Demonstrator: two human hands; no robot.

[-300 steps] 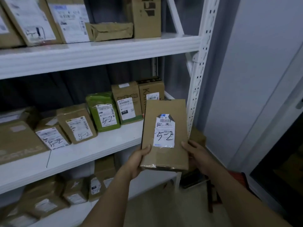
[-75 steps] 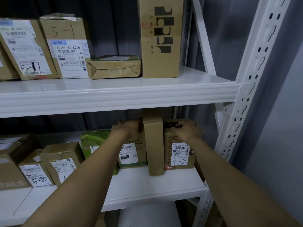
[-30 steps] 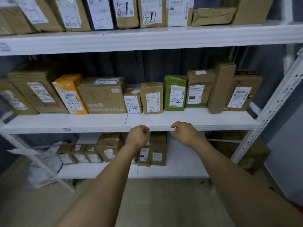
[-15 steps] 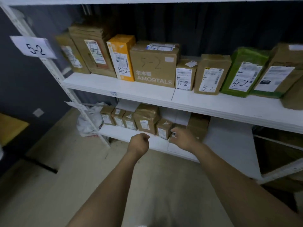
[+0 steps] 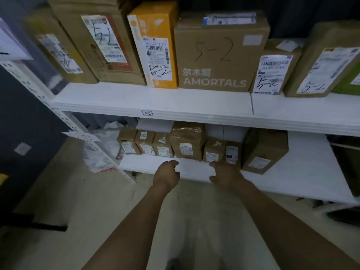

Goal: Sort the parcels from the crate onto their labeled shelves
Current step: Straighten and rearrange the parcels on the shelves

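Both hands grasp nothing. The left hand (image 5: 167, 173) and the right hand (image 5: 224, 172) hover side by side, apart, fingers loosely curled, before the front edge of the lower shelf (image 5: 311, 172). Small brown parcels (image 5: 188, 141) stand in a row on that shelf, near the fingertips. The upper shelf (image 5: 155, 100) carries a shelf tag (image 5: 147, 113) reading 5-2. On it stand larger parcels hand-marked 5-2, among them an orange box (image 5: 155, 45) just beside an AMORTALS box (image 5: 218, 55).
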